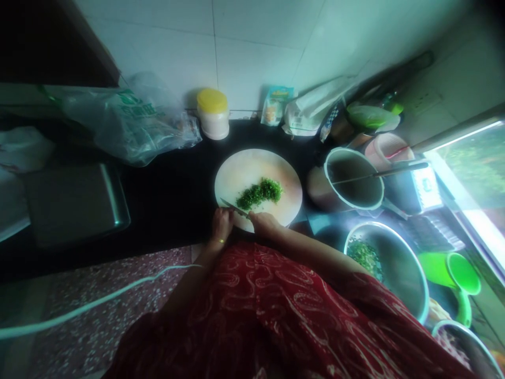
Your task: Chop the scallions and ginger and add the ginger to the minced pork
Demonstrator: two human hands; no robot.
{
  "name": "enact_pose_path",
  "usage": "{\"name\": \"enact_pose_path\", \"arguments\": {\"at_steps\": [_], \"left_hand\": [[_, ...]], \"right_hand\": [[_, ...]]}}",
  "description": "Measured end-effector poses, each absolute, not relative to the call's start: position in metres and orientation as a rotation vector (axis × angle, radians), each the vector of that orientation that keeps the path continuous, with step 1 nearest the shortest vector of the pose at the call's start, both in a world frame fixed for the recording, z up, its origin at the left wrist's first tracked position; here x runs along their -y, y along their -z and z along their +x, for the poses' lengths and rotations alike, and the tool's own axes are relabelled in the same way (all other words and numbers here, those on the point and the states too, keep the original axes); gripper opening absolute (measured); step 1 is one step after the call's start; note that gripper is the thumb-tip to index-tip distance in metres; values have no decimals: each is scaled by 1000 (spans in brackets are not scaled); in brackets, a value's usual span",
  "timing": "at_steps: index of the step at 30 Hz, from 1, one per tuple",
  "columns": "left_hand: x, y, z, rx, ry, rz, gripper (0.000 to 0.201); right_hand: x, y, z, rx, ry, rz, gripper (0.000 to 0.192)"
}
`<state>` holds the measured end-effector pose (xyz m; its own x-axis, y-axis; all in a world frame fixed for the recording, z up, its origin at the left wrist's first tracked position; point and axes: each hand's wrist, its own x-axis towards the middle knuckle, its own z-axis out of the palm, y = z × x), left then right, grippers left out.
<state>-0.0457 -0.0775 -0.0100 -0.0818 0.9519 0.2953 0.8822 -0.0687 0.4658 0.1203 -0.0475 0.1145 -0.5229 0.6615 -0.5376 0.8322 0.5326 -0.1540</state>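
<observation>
A red patterned garment [252, 310] is seen nearest, with a bare arm extended from each side of it. By the right hand [266, 223], the handle of a knife [232, 206] is gripped, the fingers being closed around it; the blade is pointed away and to the left. The left hand [223, 223] is placed at the near left edge of the board [236, 168], just beside the blade, with its fingers bent; whether anything is gripped by it cannot be told. On the round white board, finely chopped greens [260, 193] are heaped in a short band just beyond the knife.

To the left, a pale cable [118, 297] is stretched above the speckled floor [158, 284]. To the right, a bowl [445, 326] is partly hidden by the garment, and cut pieces of green are held in a large basin [398, 252]. A green mug [437, 268] is seen beside the basin.

Farther off, a pot [321, 189] is set to the right of the board. On the dark counter [169, 195], a yellow-lidded jar [213, 118] is flanked by a plastic bag [138, 126] on the left and a blue-topped packet [276, 105] on the right. Behind them, a tiled wall [252, 58] is seen.
</observation>
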Motion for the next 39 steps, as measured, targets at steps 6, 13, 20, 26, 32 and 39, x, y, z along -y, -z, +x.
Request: {"name": "enact_pose_path", "arguments": {"at_steps": [6, 13, 20, 26, 32, 39], "left_hand": [[76, -2, -42, -2067, -603, 2011, 20], [67, -2, -37, -2069, -696, 2000, 17], [70, 0, -40, -2021, -705, 1966, 17], [69, 3, -39, -2012, -765, 1957, 20], [71, 1, -41, -2003, -749, 1922, 22], [76, 1, -68, -2017, -920, 1812, 22]], "right_hand": [[44, -107, 119, -2349, 538, 1276, 32], [44, -113, 126, -2333, 527, 1288, 32], [48, -107, 120, -2323, 522, 1286, 35], [48, -112, 125, -2313, 514, 1262, 33], [47, -103, 124, -2350, 535, 1299, 36], [46, -114, 133, -2362, 481, 1314, 34]]}}
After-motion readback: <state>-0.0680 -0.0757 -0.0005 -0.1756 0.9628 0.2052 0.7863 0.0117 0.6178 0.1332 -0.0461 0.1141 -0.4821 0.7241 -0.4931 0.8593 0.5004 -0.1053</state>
